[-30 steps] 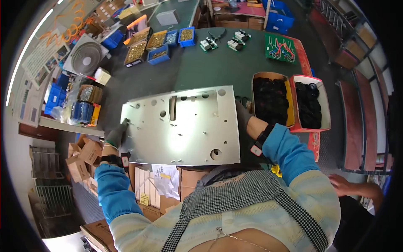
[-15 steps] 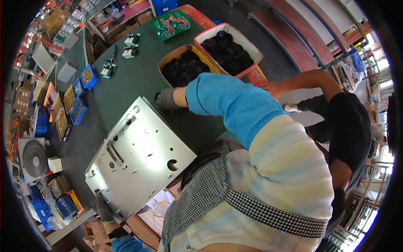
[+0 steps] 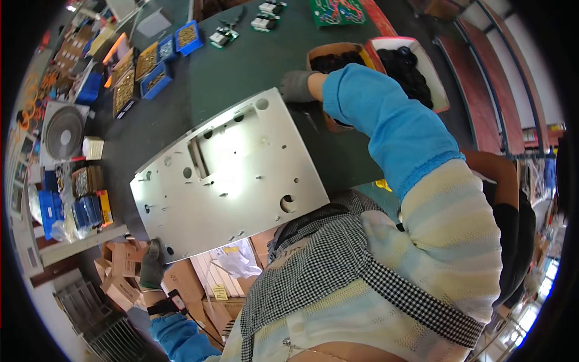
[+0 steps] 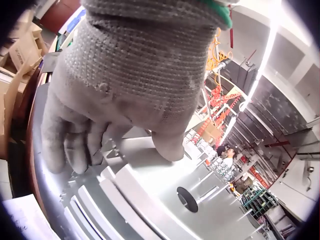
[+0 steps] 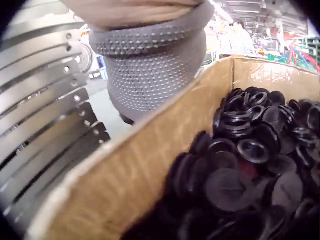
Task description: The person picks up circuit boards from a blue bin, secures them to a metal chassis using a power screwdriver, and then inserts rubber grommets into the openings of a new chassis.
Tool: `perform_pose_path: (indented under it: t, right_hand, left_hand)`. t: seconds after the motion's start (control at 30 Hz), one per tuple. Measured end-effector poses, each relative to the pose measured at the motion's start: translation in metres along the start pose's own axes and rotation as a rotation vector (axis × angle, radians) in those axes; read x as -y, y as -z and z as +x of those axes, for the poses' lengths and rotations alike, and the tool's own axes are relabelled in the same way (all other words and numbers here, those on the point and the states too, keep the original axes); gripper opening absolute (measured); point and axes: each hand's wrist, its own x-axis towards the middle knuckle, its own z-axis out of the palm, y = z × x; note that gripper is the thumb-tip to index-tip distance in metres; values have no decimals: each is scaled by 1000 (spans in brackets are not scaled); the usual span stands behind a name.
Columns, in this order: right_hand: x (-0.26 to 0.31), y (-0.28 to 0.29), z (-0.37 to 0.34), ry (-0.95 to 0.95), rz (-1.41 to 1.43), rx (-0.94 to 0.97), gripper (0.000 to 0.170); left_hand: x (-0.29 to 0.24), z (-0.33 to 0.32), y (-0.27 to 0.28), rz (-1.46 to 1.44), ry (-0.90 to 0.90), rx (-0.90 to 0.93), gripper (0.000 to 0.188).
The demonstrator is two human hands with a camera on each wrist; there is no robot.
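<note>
A shiny metal panel (image 3: 229, 175) with round holes, a slot and short studs lies on top of a stack of similar panels. My gloved left hand (image 3: 152, 265) grips its near left corner. In the left wrist view the thumb (image 4: 167, 145) lies on the top face, with the fingers (image 4: 55, 150) bent down over the stack's side. My gloved right hand (image 3: 295, 86) is just beyond the panel's far right corner, beside a cardboard box (image 3: 338, 48) of black round caps (image 5: 230, 190). The box wall hides its fingers in the right wrist view, and I cannot tell what they hold.
A second box (image 3: 443, 90) of black parts stands to the right. Blue bins (image 3: 188, 39) of small fasteners, small circuit boards (image 3: 265, 22) and a green wired board (image 3: 338, 12) are at the back. A fan (image 3: 63, 133) stands at left. Another person (image 3: 512, 235) is close at the right.
My head view has tilted and swung. The right hand has moved from the panel's right edge to beside the cap box, and the left hand has slid along the left edge to the near corner.
</note>
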Motion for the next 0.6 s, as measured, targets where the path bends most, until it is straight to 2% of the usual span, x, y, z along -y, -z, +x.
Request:
perform_pose_path:
  t: [0.1,0.2,0.3,0.33,0.4,0.43,0.5,0.57,0.6]
  right_hand:
    - [-13,-13,32,-61,148,78,30]
    - [-21,-12,43,-38,204,170,30]
    - [-30,-16,33,110,171,42,28]
    - [-33,-16,27,222,101,-46,27]
    - [-27,-13,23,182,59,52,27]
    - [-28,-11,20,156,33,99,27]
    - [-23,0,19,37,176,173,26]
    - [-21,0,24,52,196,142,23]
    - [-29,-5,25,119,125,79,22]
  left_hand:
    - [25,4,1,-37,-82,-129,38]
    - [39,9,-2,-110,-171,-172,37]
    - [38,4,-9,-22,-179,-238,42]
    - [38,3,-10,5,-178,-249,43]
    - [42,1,-20,129,-322,-300,49]
    - [41,2,-24,98,-309,-302,50]
    - [38,1,-28,101,-317,-306,52]
    - [36,-3,-27,122,-311,-312,54]
    - [35,-4,-25,106,-286,-316,54]
